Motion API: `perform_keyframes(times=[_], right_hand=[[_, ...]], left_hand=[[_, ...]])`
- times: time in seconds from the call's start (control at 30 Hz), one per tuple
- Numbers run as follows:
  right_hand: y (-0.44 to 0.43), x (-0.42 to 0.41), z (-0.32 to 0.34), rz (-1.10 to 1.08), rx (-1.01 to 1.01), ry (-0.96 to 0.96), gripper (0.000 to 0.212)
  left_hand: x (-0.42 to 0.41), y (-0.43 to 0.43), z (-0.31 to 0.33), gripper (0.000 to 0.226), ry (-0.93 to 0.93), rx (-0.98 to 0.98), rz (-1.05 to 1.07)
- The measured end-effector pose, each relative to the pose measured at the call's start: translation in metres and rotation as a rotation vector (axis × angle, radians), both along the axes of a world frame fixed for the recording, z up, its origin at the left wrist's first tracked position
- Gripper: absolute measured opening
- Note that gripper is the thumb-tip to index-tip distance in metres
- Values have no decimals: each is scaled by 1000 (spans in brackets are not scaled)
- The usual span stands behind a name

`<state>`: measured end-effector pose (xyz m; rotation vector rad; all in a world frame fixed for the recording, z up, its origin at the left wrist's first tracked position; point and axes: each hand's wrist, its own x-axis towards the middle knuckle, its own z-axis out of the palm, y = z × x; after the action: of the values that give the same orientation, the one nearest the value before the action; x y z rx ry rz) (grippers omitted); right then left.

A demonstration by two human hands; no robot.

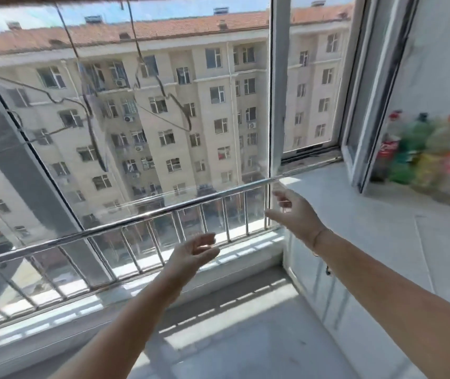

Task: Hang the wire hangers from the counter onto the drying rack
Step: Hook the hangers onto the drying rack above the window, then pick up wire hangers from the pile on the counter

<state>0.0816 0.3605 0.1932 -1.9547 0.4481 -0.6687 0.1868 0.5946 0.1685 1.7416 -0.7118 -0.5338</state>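
Several thin wire hangers (163, 88) hang in front of the window glass from somewhere above the top edge of the head view; the rack itself is out of frame. My left hand (195, 250) is stretched forward at railing height, fingers relaxed and empty. Further right and a little higher, my right hand (290, 207) reaches toward the corner where the counter meets the window, fingers loose, holding nothing. A grey stone counter (355, 214) runs along the right; no hangers show on its visible part.
A chrome railing (136, 217) with vertical bars crosses the window in front of my hands. Several plastic bottles (423, 151) stand blurred at the back right of the counter, behind an open window sash (376, 99). White cabinet doors sit under the counter.
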Motion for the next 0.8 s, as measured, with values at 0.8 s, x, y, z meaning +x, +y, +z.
perform_keyframes(times=[0.8], right_hand=[[-218, -384, -156, -919, 399, 226, 40]], left_hand=[[-227, -348, -90, 35, 220, 147, -652]])
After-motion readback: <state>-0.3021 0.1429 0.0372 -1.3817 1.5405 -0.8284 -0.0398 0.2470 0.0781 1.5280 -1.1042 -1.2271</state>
